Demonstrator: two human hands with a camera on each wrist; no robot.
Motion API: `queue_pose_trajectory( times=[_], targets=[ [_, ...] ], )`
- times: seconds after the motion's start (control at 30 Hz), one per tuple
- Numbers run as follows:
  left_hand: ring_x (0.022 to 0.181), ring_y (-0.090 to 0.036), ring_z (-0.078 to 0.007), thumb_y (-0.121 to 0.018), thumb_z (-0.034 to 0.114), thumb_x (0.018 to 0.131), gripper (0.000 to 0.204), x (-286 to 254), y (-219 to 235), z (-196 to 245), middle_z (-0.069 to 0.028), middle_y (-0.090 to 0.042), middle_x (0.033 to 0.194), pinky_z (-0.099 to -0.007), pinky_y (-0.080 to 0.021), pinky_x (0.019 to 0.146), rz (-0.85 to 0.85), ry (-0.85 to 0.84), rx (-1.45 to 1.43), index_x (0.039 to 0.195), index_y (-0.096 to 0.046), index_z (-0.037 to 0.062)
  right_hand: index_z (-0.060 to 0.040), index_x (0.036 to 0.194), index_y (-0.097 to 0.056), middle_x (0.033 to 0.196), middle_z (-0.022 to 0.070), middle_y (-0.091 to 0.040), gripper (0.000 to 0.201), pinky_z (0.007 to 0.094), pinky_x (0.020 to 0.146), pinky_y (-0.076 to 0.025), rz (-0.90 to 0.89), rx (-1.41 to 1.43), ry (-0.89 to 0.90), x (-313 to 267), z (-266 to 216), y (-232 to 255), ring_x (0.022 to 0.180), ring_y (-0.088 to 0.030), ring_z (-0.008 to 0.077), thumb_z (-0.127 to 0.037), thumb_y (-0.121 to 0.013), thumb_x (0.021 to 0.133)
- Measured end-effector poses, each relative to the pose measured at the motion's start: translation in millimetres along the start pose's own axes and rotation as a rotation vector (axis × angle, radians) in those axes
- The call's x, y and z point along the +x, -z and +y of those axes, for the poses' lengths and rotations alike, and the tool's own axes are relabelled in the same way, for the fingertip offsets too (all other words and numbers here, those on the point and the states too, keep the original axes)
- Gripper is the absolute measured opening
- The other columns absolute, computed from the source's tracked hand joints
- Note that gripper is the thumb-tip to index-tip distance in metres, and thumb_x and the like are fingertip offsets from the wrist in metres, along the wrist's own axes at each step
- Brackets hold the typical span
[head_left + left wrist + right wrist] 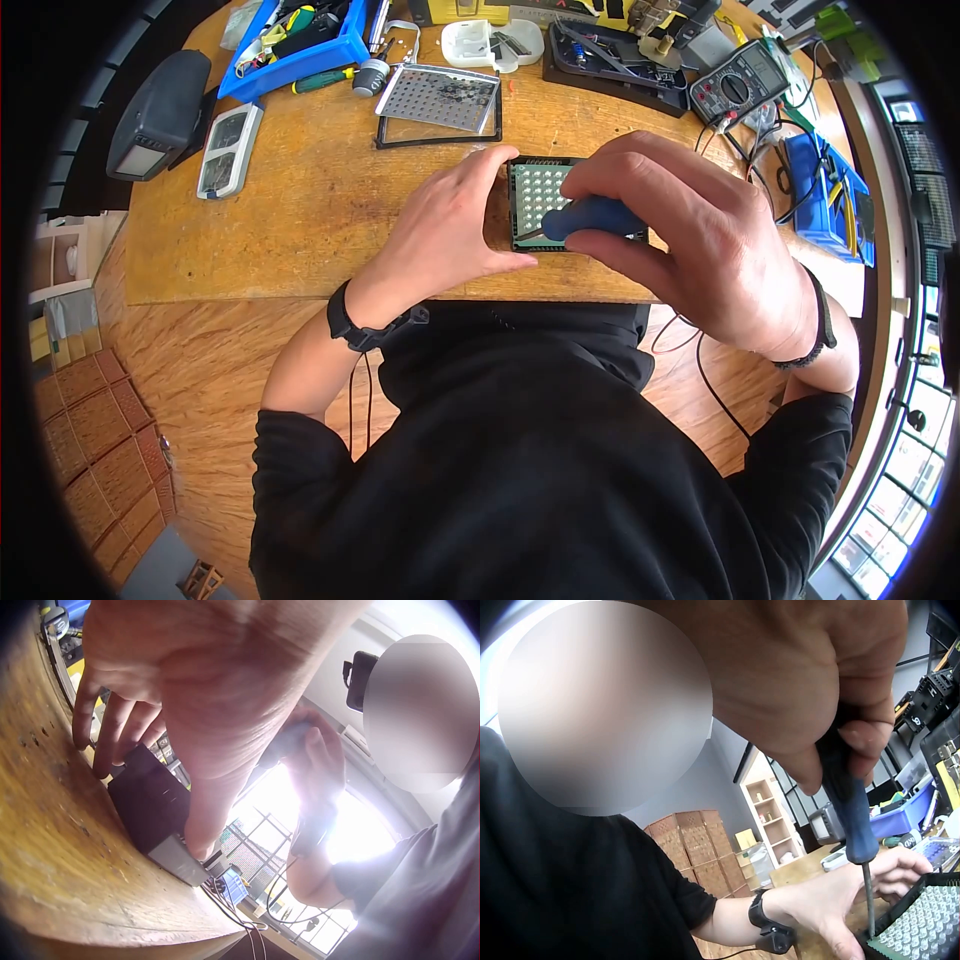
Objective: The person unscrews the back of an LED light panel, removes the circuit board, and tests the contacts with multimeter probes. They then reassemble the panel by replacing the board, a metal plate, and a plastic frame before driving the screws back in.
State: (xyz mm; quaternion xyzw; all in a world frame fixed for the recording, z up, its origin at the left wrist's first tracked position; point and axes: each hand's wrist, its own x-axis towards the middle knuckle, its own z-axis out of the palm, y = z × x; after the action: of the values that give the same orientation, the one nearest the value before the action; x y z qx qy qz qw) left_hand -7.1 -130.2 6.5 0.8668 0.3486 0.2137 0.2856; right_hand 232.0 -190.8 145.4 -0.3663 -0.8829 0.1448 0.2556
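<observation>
A black rectangular housing point(150, 799) lies on the table, with a green LED board point(538, 190) full of clear LEDs facing up inside it. My left hand point(445, 215) spans the housing's left side, holding it with the thumb at the near end and the fingers at the far end. The right hand point(700, 230) grips a blue-handled screwdriver point(859, 836) over the board. The screwdriver's metal shaft point(868, 900) points down, its tip right at the board's corner. In the head view, the right hand covers much of the board's right part.
Beyond the housing lie a perforated metal plate point(438, 98) and a black frame point(440, 142). White dishes point(466, 42) and a dark parts tray point(620, 70) stand behind. A multimeter point(738, 88) with cables and a blue bin point(830, 205) are at right, a blue toolbox point(335, 62) at left.
</observation>
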Motion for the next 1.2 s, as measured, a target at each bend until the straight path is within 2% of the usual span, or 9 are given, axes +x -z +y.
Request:
queue_pose_trajectory(
  times=[0.47,0.53,0.6,0.67,0.77,0.9,0.97,1.17,1.2],
  targets=[
    [0.131,-0.065,-0.0426,-0.101,0.037,0.071,0.104,0.1,-3.6,-4.6,-0.0242,-0.064,0.143,-0.0500,-0.052,0.111,0.022,-0.028,0.003,0.152,-0.046,0.0008,-0.0014,0.118,-0.070,0.108,0.0149,-0.070,0.033,0.0415,0.082,-0.061,-0.038,0.030,0.022,4.8,-2.0,-1.6,0.094,-0.074,0.0356,-0.006,-0.086,0.090],
    [0.131,-0.065,-0.0427,-0.101,0.037,0.071,0.104,0.4,-7.9,-8.5,-0.0240,-0.064,0.143,-0.0501,-0.052,0.111,0.018,-0.023,-0.001,0.152,-0.046,0.0010,-0.0009,0.118,-0.070,0.110,0.0153,-0.069,0.034,0.0424,0.083,-0.060,0.010,0.066,0.097,7.0,-0.4,-8.4,0.097,-0.073,0.0361,-0.004,-0.085,0.089],
    [0.131,-0.065,-0.0428,-0.101,0.037,0.072,0.104,1.1,-7.8,-8.6,-0.0238,-0.065,0.143,-0.0503,-0.052,0.111,0.018,-0.019,-0.004,0.152,-0.046,0.0011,-0.0007,0.119,-0.070,0.111,0.0155,-0.069,0.034,0.0428,0.083,-0.060,-0.027,0.055,0.110,10.3,0.8,-7.4,0.098,-0.073,0.0362,-0.003,-0.085,0.088],
    [0.132,-0.064,-0.0429,-0.101,0.037,0.072,0.103,2.1,-5.0,-6.3,-0.0237,-0.065,0.142,-0.0505,-0.051,0.111,-0.088,0.071,-0.028,0.153,-0.046,0.0017,-0.0005,0.119,-0.070,0.111,0.0157,-0.069,0.035,0.0432,0.084,-0.060,-0.066,0.046,0.124,14.0,1.7,-6.3,0.099,-0.072,0.0363,-0.003,-0.085,0.087],
    [0.132,-0.064,-0.0435,-0.101,0.038,0.072,0.107,0.0,-6.1,-7.5,-0.0238,-0.066,0.143,-0.0506,-0.051,0.113,-0.075,0.056,-0.050,0.156,-0.045,0.0022,-0.0010,0.119,-0.070,0.113,0.0154,-0.070,0.037,0.0453,0.085,-0.059,-0.094,0.116,0.101,21.1,4.2,-6.0,0.100,-0.072,0.0365,0.001,-0.084,0.085],
    [0.133,-0.064,-0.0444,-0.101,0.040,0.071,0.111,-4.1,-9.5,-14.9,-0.0240,-0.065,0.145,-0.0508,-0.050,0.115,-0.096,0.089,-0.068,0.159,-0.044,0.0023,-0.0018,0.116,-0.071,0.116,0.0142,-0.071,0.037,0.0464,0.087,-0.059,-0.150,0.208,0.236,37.3,13.0,0.5,0.103,-0.071,0.0365,0.007,-0.082,0.082],
    [0.133,-0.063,-0.0452,-0.100,0.044,0.072,0.112,-4.8,-9.3,-15.5,-0.0239,-0.064,0.146,-0.0510,-0.049,0.116,-0.181,0.226,-0.155,0.159,-0.045,0.0017,-0.0017,0.115,-0.071,0.117,0.0140,-0.072,0.037,0.0466,0.087,-0.058,-0.197,0.189,0.289,41.4,15.2,2.3,0.104,-0.071,0.0365,0.008,-0.081,0.081],
    [0.130,-0.064,-0.0450,-0.099,0.043,0.072,0.102,-5.2,-7.5,-13.3,-0.0228,-0.066,0.143,-0.0507,-0.052,0.112,-0.156,0.167,-0.180,0.153,-0.052,0.0021,-0.0014,0.115,-0.071,0.116,0.0128,-0.071,0.033,0.0468,0.088,-0.057,-0.255,0.225,0.352,45.7,23.3,-2.0,0.104,-0.070,0.0373,0.006,-0.080,0.084],
    [0.130,-0.064,-0.0450,-0.099,0.043,0.072,0.102,-3.4,-4.2,-8.5,-0.0228,-0.066,0.143,-0.0507,-0.052,0.112,-0.155,0.168,-0.180,0.153,-0.052,0.0021,-0.0019,0.116,-0.071,0.114,0.0126,-0.071,0.033,0.0469,0.087,-0.057,-0.186,0.198,0.306,43.7,22.8,-5.2,0.103,-0.070,0.0377,0.003,-0.081,0.085]
  ],
)
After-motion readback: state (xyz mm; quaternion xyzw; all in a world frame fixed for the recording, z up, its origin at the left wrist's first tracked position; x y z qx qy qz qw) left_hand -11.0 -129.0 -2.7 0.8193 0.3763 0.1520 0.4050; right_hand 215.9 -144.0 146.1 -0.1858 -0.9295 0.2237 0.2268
